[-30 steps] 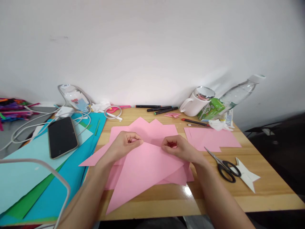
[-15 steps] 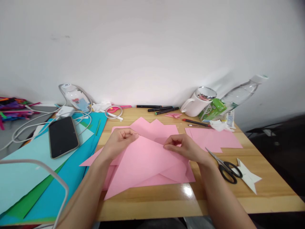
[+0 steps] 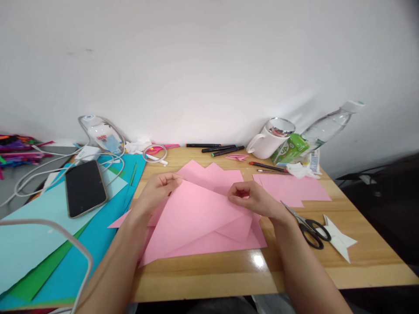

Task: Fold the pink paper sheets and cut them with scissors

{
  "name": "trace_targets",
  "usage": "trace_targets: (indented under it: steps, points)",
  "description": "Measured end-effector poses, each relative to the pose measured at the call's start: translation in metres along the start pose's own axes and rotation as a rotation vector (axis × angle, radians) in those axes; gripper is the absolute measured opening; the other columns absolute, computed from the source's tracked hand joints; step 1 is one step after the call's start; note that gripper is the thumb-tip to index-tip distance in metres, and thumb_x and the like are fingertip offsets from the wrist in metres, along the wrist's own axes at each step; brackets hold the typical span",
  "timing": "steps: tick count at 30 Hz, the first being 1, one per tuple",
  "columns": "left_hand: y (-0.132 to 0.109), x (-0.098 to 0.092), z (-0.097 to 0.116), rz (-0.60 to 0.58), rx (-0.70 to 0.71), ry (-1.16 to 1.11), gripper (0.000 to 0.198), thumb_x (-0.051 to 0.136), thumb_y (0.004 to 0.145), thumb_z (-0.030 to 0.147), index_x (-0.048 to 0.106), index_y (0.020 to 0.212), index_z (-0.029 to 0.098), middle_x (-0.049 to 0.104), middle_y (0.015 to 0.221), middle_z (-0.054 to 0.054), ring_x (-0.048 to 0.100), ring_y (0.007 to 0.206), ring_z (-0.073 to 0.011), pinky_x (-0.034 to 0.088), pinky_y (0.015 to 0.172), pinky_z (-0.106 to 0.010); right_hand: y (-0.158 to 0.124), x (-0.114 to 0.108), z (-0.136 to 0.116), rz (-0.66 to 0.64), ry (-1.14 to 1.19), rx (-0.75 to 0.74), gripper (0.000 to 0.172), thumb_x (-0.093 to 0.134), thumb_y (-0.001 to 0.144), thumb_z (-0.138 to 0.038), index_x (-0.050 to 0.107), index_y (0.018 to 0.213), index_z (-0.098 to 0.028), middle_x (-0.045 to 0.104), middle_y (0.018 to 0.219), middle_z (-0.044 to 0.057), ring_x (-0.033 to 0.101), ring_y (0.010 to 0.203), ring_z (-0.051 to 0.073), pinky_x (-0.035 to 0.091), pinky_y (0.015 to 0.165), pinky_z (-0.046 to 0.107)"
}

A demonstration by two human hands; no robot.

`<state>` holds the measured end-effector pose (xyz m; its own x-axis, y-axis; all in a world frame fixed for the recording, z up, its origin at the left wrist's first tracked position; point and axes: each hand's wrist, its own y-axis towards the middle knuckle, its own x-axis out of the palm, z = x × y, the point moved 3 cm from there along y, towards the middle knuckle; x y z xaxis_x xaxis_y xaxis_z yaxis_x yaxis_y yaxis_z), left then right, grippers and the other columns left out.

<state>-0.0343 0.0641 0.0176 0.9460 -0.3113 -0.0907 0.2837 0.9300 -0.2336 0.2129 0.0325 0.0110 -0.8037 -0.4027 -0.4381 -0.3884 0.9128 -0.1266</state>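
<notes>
A folded sheet of pink paper (image 3: 193, 218) is raised and tilted over other pink sheets (image 3: 225, 176). My left hand (image 3: 160, 189) pinches its upper left corner between thumb and fingers. Along its upper right edge, my right hand (image 3: 250, 196) grips the same paper, thumb against bent fingers. One point of the paper hangs down toward the front left, and part of a fold shows at its lower right. Beneath it, the pink sheets lie on the wooden table (image 3: 209, 279), partly hidden by the raised paper and my hands.
Scissors (image 3: 310, 231) and a white paper cutout (image 3: 340, 240) lie right of my right forearm. A white mug (image 3: 270, 141), green carton (image 3: 291, 148) and tilted bottle (image 3: 329, 126) stand behind. A phone (image 3: 85, 188), cables and blue sheets (image 3: 78, 261) are on the left. Markers (image 3: 225, 150) lie near the wall.
My left hand has moved slightly left with the corner of the pink paper. The hands have drawn a little apart, and the paper's lower left point has shifted left and up.
</notes>
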Motion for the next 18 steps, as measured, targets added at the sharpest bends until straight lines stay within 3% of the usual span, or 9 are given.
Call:
trace_targets:
  steps: [5, 14, 18]
  points:
    - [0.003, -0.008, -0.002, 0.101, 0.068, 0.084, 0.025, 0.063, 0.072, 0.039, 0.063, 0.069, 0.015, 0.056, 0.056, 0.001, 0.044, 0.048, -0.0083, 0.031, 0.046, -0.020, 0.000, -0.006, 0.004, 0.010, -0.015, 0.011, 0.012, 0.055, 0.075, -0.020, 0.057, 0.065, -0.016, 0.055, 0.064, -0.001, 0.047, 0.060, 0.011, 0.038, 0.056, 0.024]
    - [0.007, -0.029, 0.001, 0.291, 0.091, 0.110, 0.021, 0.064, 0.068, 0.036, 0.064, 0.067, 0.016, 0.055, 0.053, 0.002, 0.043, 0.044, -0.0093, 0.030, 0.043, -0.021, -0.006, -0.029, 0.017, 0.134, -0.014, 0.051, 0.014, 0.057, 0.075, -0.027, 0.060, 0.068, -0.016, 0.055, 0.062, -0.002, 0.047, 0.057, 0.011, 0.037, 0.053, 0.024]
    - [0.008, -0.046, -0.002, 0.498, 0.129, 0.130, 0.014, 0.062, 0.068, 0.031, 0.064, 0.071, 0.018, 0.055, 0.054, 0.003, 0.042, 0.046, -0.0094, 0.029, 0.043, -0.021, -0.007, -0.038, 0.023, 0.280, -0.041, 0.074, 0.014, 0.057, 0.075, -0.028, 0.059, 0.068, -0.017, 0.056, 0.062, -0.001, 0.049, 0.056, 0.012, 0.037, 0.051, 0.024]
